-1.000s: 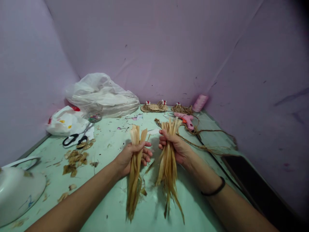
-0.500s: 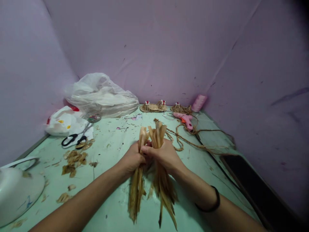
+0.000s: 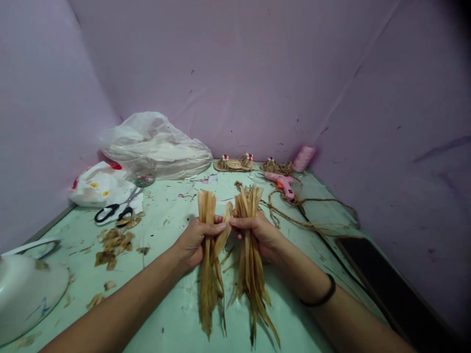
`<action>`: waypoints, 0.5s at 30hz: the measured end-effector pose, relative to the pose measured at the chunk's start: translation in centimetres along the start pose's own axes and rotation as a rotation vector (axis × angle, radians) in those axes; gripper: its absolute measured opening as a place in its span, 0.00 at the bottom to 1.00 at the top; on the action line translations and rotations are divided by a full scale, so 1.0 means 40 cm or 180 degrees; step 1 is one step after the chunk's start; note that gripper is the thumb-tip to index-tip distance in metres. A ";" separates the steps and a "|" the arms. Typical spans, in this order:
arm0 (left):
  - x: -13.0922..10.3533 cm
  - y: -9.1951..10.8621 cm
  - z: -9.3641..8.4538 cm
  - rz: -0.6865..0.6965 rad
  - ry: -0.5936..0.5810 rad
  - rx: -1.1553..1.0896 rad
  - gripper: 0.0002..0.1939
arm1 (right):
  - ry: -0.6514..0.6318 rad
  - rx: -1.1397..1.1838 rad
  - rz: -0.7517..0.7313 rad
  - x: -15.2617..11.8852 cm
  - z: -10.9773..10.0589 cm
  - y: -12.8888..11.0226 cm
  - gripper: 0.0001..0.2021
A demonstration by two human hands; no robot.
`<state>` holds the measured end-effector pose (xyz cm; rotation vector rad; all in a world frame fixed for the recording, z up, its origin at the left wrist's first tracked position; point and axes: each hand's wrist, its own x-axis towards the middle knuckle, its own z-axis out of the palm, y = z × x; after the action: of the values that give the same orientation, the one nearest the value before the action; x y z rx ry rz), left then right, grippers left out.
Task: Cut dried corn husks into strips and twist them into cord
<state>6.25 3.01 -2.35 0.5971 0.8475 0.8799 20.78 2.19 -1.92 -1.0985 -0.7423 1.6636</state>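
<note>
From the head view I see my left hand (image 3: 193, 240) clenched around one bundle of dried husk strips (image 3: 209, 274), the grip high on it: short ends stick out toward 12 o'clock, the long tails hang toward 6 o'clock over the desk (image 3: 165, 314). My right hand (image 3: 263, 234) grasps a second husk bundle (image 3: 252, 269) the same way, just beside the first at 3 o'clock. Scissors (image 3: 112, 212) lie at 10 o'clock, a pink glue gun (image 3: 281, 180) and jute twine (image 3: 312, 223) at 1 o'clock.
</note>
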 end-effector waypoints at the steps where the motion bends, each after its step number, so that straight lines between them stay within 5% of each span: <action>1: 0.001 -0.001 -0.001 0.0004 0.0018 0.0048 0.12 | 0.0008 0.0038 0.0028 0.001 -0.002 0.000 0.11; 8: 0.001 -0.008 0.001 0.0286 0.0287 0.0332 0.15 | 0.0023 -0.0274 -0.0241 -0.005 0.009 0.006 0.14; 15: 0.006 -0.012 0.000 0.0408 0.0479 0.0350 0.15 | 0.0450 -0.0594 -0.0425 -0.002 0.015 0.009 0.10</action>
<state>6.54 2.96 -2.79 0.6932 1.0068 1.0089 20.12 2.00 -1.96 -1.2550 -0.8721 1.4107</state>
